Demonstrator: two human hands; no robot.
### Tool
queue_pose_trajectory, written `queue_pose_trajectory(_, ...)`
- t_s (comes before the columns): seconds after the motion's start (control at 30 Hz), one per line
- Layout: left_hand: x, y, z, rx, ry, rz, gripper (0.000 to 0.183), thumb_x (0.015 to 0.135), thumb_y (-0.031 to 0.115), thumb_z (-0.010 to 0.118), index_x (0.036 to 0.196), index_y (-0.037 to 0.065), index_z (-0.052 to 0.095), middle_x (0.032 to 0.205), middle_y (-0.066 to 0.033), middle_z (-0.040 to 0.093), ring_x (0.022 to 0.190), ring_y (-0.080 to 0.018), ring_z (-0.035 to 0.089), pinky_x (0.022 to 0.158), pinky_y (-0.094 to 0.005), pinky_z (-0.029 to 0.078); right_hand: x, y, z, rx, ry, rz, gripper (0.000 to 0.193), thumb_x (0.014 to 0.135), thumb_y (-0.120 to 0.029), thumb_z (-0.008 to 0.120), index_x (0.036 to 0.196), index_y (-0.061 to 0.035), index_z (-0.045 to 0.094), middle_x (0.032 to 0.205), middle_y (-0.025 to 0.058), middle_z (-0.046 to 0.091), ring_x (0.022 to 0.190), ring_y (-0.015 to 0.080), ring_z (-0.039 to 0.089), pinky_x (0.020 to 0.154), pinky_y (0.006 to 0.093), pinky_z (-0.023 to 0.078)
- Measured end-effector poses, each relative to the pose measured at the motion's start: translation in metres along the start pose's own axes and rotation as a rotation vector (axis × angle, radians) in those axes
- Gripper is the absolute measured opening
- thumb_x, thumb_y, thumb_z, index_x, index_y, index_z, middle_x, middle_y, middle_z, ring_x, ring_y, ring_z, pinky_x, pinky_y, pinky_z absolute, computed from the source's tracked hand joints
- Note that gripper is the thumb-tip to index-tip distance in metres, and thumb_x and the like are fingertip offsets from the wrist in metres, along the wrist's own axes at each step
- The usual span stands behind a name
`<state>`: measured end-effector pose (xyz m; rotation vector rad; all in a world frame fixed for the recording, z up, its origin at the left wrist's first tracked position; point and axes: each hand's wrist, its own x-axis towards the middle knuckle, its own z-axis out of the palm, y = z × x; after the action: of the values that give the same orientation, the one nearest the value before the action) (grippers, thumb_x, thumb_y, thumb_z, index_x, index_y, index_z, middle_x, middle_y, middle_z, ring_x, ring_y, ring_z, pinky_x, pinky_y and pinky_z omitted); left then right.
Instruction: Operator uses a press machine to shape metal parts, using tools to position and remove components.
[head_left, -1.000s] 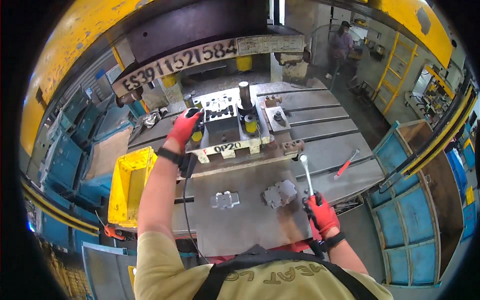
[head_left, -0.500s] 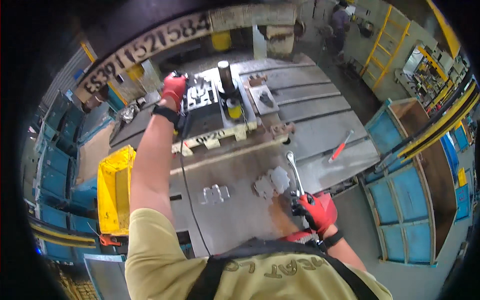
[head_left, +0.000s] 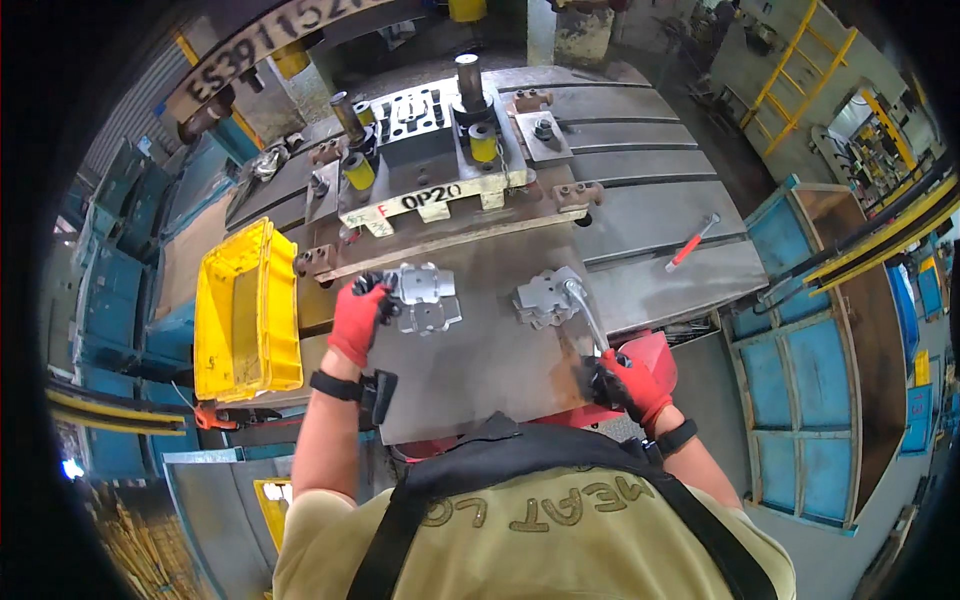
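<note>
I'm clamping my left hand (head_left: 358,318) on the grey metal part (head_left: 425,296) just beyond my fingers, right hand (head_left: 625,382) closed around the rod (head_left: 586,318) hooking the second part (head_left: 543,296) ahead; I'm keeping both steady.

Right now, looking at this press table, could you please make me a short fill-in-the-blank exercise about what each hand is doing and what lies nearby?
1. The left hand wears a ____ glove and touches a grey metal part on the steel plate.
2. The right hand grips the handle of a long metal ____, whose far end rests on another grey part.
3. To the person's left stands a ____ plastic bin.
4. A small tool with a red handle lies to the ____ of the plate.

Missing words: red; tool; yellow; right
</note>
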<state>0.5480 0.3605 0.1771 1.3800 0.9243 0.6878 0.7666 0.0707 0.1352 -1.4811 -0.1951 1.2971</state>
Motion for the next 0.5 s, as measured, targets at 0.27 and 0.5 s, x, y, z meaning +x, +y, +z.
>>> queue_pose_trajectory(0.27, -0.014, -0.077, 0.002, 0.196, 0.281, 0.131, 0.022, 0.064, 0.007, 0.056, 0.085, 0.004, 0.050, 0.071, -0.0055, 0.052, 0.059, -0.0138, 0.049, 0.052, -0.0235, 0.041, -0.021, -0.031, 0.020, 0.098, -0.190, -0.087, 0.027, 0.079, -0.030, 0.040, 0.085, -0.0051, 0.049, 0.061, 0.0024, 0.047, 0.050, 0.0109, 0.044, 0.045, 0.0210, 0.036)
queue_pose_trajectory(0.5, -0.025, -0.051, 0.028, 1.099, 0.346, 0.369, 0.053, 0.057, 0.019, 0.060, 0.105, 0.012, 0.040, 0.111, -0.0095, 0.034, 0.094, -0.0300, 0.039, 0.079, -0.0352, 0.034, 0.006, -0.040, 0.033, -0.143, -0.179, -0.109, 0.023, 0.078, -0.029, 0.042, 0.076, -0.0070, 0.048, 0.060, 0.0009, 0.046, 0.050, 0.0088, 0.043, 0.043, 0.0194, 0.033)
